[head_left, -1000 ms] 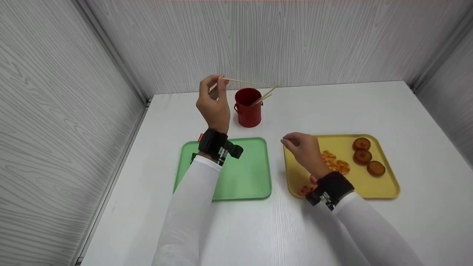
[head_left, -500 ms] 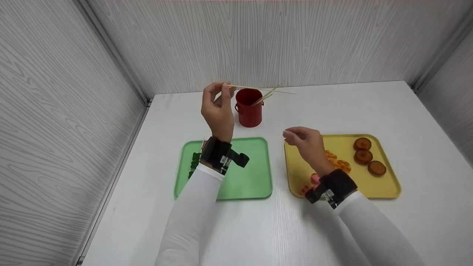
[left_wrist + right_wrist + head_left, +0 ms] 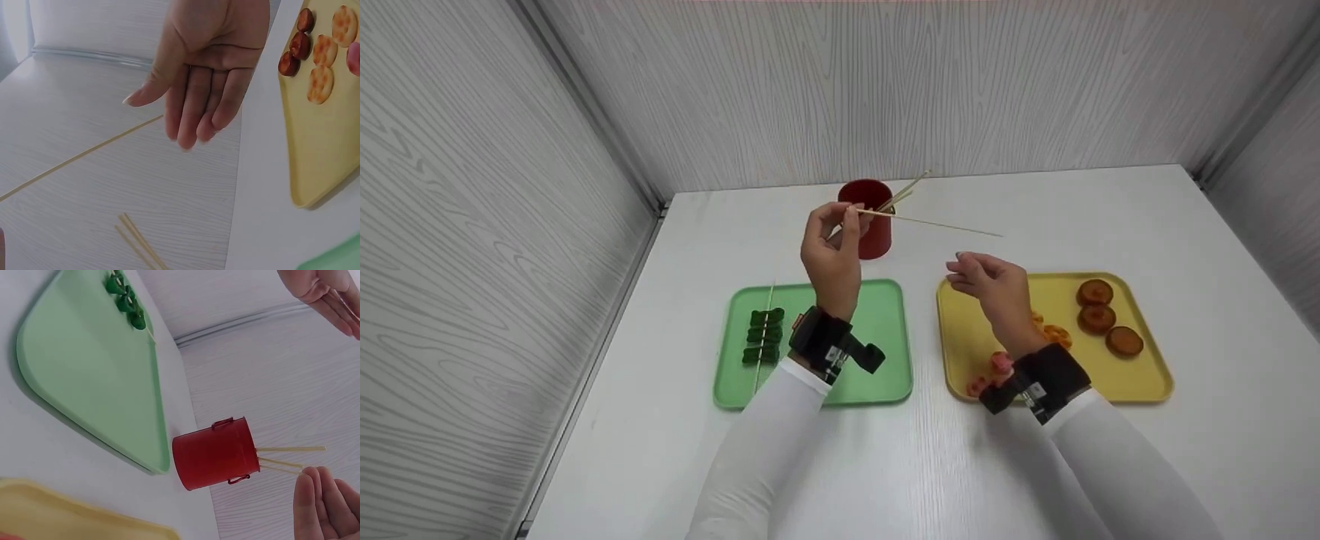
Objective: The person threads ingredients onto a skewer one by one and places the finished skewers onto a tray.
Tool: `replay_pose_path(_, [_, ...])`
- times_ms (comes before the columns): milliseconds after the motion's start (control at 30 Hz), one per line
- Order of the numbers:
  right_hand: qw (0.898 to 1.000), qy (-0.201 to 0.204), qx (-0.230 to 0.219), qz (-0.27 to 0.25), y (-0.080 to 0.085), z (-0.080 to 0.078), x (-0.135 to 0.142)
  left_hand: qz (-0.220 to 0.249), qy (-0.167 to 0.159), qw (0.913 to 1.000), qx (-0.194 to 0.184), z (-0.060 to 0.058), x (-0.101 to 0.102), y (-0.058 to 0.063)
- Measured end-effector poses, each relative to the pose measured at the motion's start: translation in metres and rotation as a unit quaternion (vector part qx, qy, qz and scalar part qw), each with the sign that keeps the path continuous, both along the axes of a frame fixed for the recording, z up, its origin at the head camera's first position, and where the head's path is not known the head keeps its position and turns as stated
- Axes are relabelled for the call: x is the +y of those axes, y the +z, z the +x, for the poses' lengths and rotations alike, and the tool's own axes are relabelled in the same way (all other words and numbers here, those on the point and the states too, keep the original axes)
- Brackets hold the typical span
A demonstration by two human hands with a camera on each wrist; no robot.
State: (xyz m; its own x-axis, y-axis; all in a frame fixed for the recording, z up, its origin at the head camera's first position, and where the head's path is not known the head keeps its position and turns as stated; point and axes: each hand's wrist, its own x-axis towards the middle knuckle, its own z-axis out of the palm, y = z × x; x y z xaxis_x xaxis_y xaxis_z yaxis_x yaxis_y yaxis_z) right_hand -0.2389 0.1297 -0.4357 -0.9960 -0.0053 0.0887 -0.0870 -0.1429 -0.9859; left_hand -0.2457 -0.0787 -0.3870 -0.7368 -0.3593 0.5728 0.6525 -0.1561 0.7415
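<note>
A white desk point(image 3: 870, 480) is boxed in by 3 pale wood-grain panels: back wall point(image 3: 960, 97), left wall point(image 3: 457, 262) and right wall point(image 3: 1267, 127). 2 trays are laid side by side, a bit apart: 1 green tray point(image 3: 877, 367) on the left, 1 yellow tray point(image 3: 1095, 381) on the right. Behind the green one, 1 red bucket point(image 3: 876, 245) is parked, at least 3 sticks point(image 3: 292, 449) being propped in it, leaning right.

Food-looking bits, counted: 3 dark green pieces point(image 3: 774, 335) are lined up along 1 stick on the green tray; on the yellow one, 3 brown rounds point(image 3: 1096, 319), 3 spotted pieces point(image 3: 325, 50) and at least 2 pink pieces point(image 3: 1001, 363) are seen.

1 thin skewer point(image 3: 945, 224) is pinched by the left hand point(image 3: 834, 255), thumb against fingers, in the air in front of the bucket. Its far tip is aimed just past the right hand point(image 3: 997, 292), which is held above the yellow tray's near-bucket corner, fingers loosely bent, a small gap being seen between.
</note>
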Motion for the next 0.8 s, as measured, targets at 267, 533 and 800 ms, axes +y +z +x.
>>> replay_pose_path(267, [0.998, -0.009, -0.028, -0.048, -0.002, 0.002, 0.005, -0.013, -0.010, 0.9995, -0.027, 0.011, 0.006, -0.018])
replay_pose_path(533, [0.996, -0.015, -0.059, -0.058, -0.002, 0.003, 0.012, -0.028, -0.019, 0.9974, -0.064, 0.020, 0.009, -0.036])
replay_pose_path(800, [0.995, -0.035, -0.072, -0.065, -0.002, 0.001, 0.018, -0.069, -0.032, 0.9908, -0.113, 0.035, 0.011, -0.060])
